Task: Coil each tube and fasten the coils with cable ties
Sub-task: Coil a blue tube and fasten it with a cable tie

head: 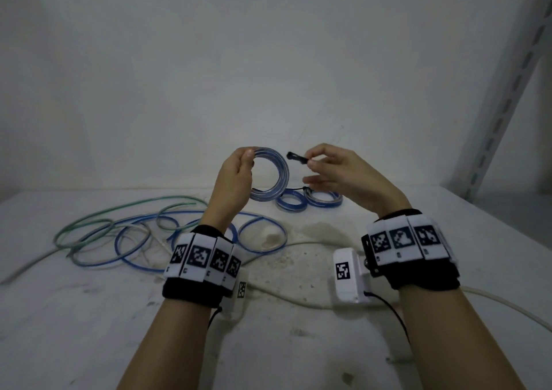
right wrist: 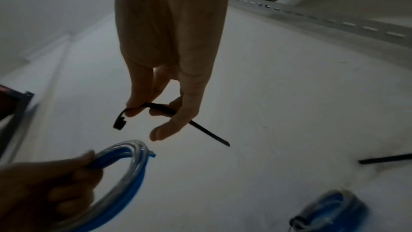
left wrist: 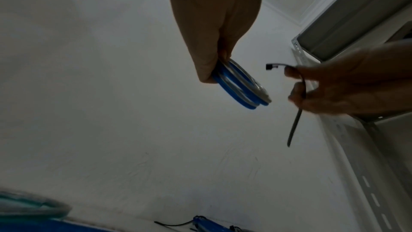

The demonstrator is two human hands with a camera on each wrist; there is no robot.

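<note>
Head view: loose tubes [head: 125, 234] beside tied coils [head: 307, 200].

Both forearms are bare, and each wrist wears a black band [head: 191, 292] ringed with white blocks [head: 406, 240] printed with black-and-white square codes, with a white box [head: 349, 276] bearing one such code under the right wrist and a thin black cable [head: 391, 315] trailing from it.

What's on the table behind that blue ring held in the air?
Behind the held coil, two smaller blue coils lie on the table. The right hand covers part of the farther one.
</note>
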